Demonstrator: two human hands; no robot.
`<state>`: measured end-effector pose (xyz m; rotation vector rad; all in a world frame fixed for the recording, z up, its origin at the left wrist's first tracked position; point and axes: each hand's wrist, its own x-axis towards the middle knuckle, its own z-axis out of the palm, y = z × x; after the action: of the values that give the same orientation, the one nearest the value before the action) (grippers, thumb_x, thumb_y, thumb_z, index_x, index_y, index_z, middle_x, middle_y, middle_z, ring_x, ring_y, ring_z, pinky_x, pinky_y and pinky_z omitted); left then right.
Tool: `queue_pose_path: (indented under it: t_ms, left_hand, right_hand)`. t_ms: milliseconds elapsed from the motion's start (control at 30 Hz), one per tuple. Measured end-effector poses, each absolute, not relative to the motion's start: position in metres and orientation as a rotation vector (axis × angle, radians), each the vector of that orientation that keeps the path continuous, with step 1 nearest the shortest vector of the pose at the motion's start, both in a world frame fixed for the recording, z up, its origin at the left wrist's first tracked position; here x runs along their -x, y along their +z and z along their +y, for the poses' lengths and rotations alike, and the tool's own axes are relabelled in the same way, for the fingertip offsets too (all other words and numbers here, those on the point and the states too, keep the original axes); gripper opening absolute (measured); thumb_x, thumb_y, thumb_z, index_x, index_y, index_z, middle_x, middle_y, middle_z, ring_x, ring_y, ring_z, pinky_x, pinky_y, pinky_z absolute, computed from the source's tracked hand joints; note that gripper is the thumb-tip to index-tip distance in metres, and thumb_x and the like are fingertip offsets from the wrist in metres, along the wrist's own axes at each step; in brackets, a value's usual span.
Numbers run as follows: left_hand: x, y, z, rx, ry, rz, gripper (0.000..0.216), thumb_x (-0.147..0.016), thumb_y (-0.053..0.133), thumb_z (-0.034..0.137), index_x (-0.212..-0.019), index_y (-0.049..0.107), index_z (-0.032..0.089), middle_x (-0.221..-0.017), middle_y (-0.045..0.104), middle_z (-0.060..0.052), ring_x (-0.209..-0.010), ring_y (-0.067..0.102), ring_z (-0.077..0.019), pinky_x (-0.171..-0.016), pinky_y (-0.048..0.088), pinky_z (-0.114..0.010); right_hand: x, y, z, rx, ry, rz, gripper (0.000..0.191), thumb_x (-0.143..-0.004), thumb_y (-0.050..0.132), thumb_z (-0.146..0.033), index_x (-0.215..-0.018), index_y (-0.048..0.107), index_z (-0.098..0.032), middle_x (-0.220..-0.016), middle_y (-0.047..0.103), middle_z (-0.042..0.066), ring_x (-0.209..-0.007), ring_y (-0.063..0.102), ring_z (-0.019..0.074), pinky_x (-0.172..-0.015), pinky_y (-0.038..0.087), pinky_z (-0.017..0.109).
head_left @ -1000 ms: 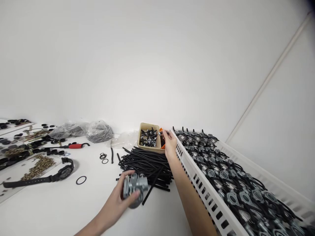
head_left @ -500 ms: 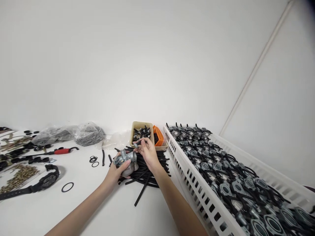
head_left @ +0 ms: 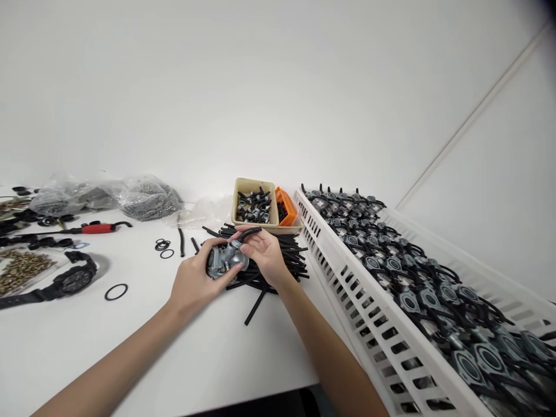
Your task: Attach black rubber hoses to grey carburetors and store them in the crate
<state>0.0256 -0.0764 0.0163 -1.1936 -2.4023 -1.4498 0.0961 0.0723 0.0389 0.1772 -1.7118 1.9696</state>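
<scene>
The grey metal body (head_left: 222, 262) sits in the grip of the left hand (head_left: 195, 277), fingers curled round its far side and thumb pressed along its near, right-hand side. It looks like a casting, so probably stiff, fairly weighty for its size and somewhat slick on its smooth rounded part; a firm wrap round the thick middle seems the surest hold, with little fear of crushing it.

At its upper right, between that hand's fingers and the right hand (head_left: 267, 258), stands a metal collar with a curved black tube (head_left: 249, 233) leading out of it. The tube looks rubbery, light and bendable, so the collar is likely the steadier place to pinch. The right fingers close in around this small piece, thumb on the near side; they cover much of the join, so whether the collar is seated on the body or only touching it, I cannot tell.

Just behind and below the right fingers, the pile of black hoses (head_left: 292, 255) spreads over the tabletop (head_left: 243, 365). Beyond the fingertips are the beige bin (head_left: 255, 222) and the orange basket (head_left: 292, 215). The white crate (head_left: 347, 284) runs to the right of the right hand; a black ring (head_left: 114, 299) lies well left of the left fingers.
</scene>
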Motion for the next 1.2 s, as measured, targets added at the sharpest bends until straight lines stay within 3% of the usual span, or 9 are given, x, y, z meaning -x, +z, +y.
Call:
queue_pose_path:
  t_ms: [300, 767, 1200]
  left_hand:
    - [-0.0298, 0.0183, -0.0777, 1.229, -1.355, -2.387, 0.052, -0.076, 0.062, 0.058, -0.116, 0.052, 0.027, -0.099, 0.071, -0.001, -0.068, 0.067, -0.0184, -0.063, 0.047, -0.027]
    - [-0.0312, 0.0195, -0.0784, 1.205, -1.291, -2.397, 0.05, -0.076, 0.06, 0.06, -0.11, 0.053, 0.026, -0.083, 0.073, 0.0, -0.065, 0.068, -0.0209, -0.06, 0.046, -0.027]
    - [-0.0326, 0.019, -0.0791, 1.209, -1.278, -2.37, 0.048, -0.077, 0.06, 0.06, -0.109, 0.052, 0.026, -0.086, 0.071, 0.001, -0.06, 0.065, -0.017, -0.057, 0.044, -0.025]
  right_hand:
    - [-0.0953, 0.0337, 0.0703, -0.179, 2.046, -1.687, 0.038, -0.071, 0.079, -0.033, -0.105, 0.065, -0.022, -0.097, 0.068, 0.004, -0.1, 0.067, 0.0212, -0.091, 0.054, 0.036]
    - [-0.0949, 0.0313, 0.0722, -0.197, 2.03, -1.728, 0.037, -0.071, 0.079, -0.033, -0.104, 0.065, -0.022, -0.096, 0.068, 0.003, -0.094, 0.069, 0.0199, -0.09, 0.054, 0.037]
    - [-0.0943, 0.0319, 0.0699, -0.166, 2.01, -1.714, 0.037, -0.066, 0.082, -0.034, -0.097, 0.064, -0.021, -0.092, 0.068, 0.003, -0.09, 0.069, 0.0191, -0.091, 0.054, 0.038]
